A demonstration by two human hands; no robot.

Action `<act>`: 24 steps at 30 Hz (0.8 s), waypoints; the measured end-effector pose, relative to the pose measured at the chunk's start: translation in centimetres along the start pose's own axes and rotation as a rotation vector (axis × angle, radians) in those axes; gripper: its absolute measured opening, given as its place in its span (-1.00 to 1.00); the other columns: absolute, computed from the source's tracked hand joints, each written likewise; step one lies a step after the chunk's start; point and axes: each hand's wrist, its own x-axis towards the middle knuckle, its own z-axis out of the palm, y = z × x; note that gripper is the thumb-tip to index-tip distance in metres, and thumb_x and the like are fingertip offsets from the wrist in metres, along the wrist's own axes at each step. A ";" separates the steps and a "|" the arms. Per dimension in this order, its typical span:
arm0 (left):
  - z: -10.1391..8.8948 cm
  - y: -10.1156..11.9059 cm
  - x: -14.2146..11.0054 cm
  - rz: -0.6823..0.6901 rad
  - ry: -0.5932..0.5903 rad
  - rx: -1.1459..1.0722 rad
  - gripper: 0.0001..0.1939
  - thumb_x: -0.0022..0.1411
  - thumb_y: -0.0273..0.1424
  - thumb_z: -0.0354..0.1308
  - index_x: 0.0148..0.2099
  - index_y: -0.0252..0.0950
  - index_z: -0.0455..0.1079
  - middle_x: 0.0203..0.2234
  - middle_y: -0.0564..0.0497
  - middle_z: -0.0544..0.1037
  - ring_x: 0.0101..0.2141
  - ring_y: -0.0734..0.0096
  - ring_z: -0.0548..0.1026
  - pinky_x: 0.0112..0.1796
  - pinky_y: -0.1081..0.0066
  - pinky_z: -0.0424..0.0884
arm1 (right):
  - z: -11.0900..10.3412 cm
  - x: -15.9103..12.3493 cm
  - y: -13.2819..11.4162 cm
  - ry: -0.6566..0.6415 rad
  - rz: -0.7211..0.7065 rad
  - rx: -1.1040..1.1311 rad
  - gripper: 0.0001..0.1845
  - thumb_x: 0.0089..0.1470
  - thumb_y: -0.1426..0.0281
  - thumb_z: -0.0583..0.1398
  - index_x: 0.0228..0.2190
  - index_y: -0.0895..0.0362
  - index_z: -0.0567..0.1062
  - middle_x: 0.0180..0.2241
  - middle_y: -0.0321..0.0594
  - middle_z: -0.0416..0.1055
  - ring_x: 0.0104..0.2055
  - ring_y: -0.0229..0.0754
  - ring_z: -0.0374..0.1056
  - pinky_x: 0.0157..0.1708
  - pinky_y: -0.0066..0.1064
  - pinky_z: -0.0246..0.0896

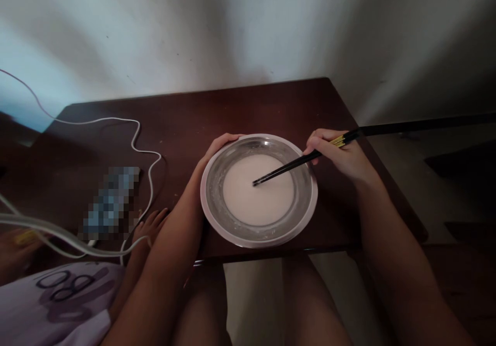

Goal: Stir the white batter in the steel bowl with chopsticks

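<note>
White cable (pixel 104 253) loops across the near left, over another person's printed shirt (pixel 73 294). Near the edge of the dark surface (pixel 263 103) sits a metal bowl (pixel 304 196) of pale liquid (pixel 256 201). Our left hand (pixel 220 142) holds its far left rim; our right hand (pixel 344 157) grips black chopsticks (pixel 289 167), tips at the liquid's middle. Left lies a pixelated object (pixel 112 201).
</note>
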 end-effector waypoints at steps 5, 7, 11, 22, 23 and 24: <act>-0.1 -0.2 0.1 -0.002 -0.014 -0.037 -0.79 0.08 -0.22 0.21 -0.32 -0.20 0.58 -0.38 -0.08 0.71 -0.08 -0.05 0.66 -0.02 0.23 0.54 | 0.1 0.2 0.2 0.005 -0.020 -0.051 -0.67 0.22 0.11 0.34 -0.49 0.01 0.62 -0.53 -0.30 0.48 -0.45 -0.19 0.40 -0.38 -0.30 0.29; -0.1 -0.2 0.1 -0.004 -0.005 -0.042 -0.80 0.08 -0.22 0.21 -0.33 -0.20 0.57 -0.36 -0.09 0.71 -0.07 -0.05 0.66 -0.01 0.22 0.54 | -0.1 0.2 0.2 0.049 -0.026 -0.050 -0.66 0.24 0.11 0.33 -0.50 0.00 0.62 -0.56 -0.30 0.44 -0.47 -0.19 0.38 -0.39 -0.29 0.29; -0.1 -0.1 0.0 -0.023 0.007 -0.040 -0.81 0.10 -0.25 0.20 -0.30 -0.19 0.58 -0.38 -0.08 0.71 -0.05 -0.05 0.65 0.00 0.23 0.53 | -0.3 0.1 0.1 0.016 -0.019 -0.014 -0.62 0.25 0.10 0.32 -0.53 0.01 0.60 -0.58 -0.31 0.41 -0.52 -0.22 0.32 -0.44 -0.30 0.27; 0.0 0.0 -0.1 -0.027 -0.009 -0.038 -0.79 0.11 -0.24 0.21 -0.29 -0.20 0.61 -0.33 -0.04 0.73 -0.06 0.01 0.66 -0.02 0.30 0.55 | -0.2 0.0 0.0 0.013 -0.010 -0.023 -0.63 0.27 0.13 0.31 -0.52 0.02 0.59 -0.56 -0.31 0.42 -0.50 -0.21 0.35 -0.41 -0.30 0.29; -0.1 0.0 -0.1 -0.023 -0.008 -0.039 -0.79 0.11 -0.24 0.21 -0.30 -0.21 0.61 -0.32 -0.04 0.73 -0.06 0.03 0.66 -0.02 0.31 0.54 | -0.2 0.0 0.0 -0.012 -0.002 -0.021 -0.63 0.26 0.12 0.31 -0.53 0.02 0.60 -0.56 -0.31 0.43 -0.50 -0.21 0.34 -0.41 -0.31 0.29; -0.1 0.0 -0.1 -0.018 -0.010 -0.042 -0.79 0.11 -0.24 0.21 -0.30 -0.22 0.61 -0.32 -0.04 0.74 -0.06 0.05 0.66 -0.02 0.33 0.55 | -0.1 0.0 -0.1 -0.032 0.005 -0.023 -0.63 0.26 0.12 0.31 -0.53 0.02 0.60 -0.55 -0.31 0.43 -0.49 -0.21 0.35 -0.41 -0.31 0.29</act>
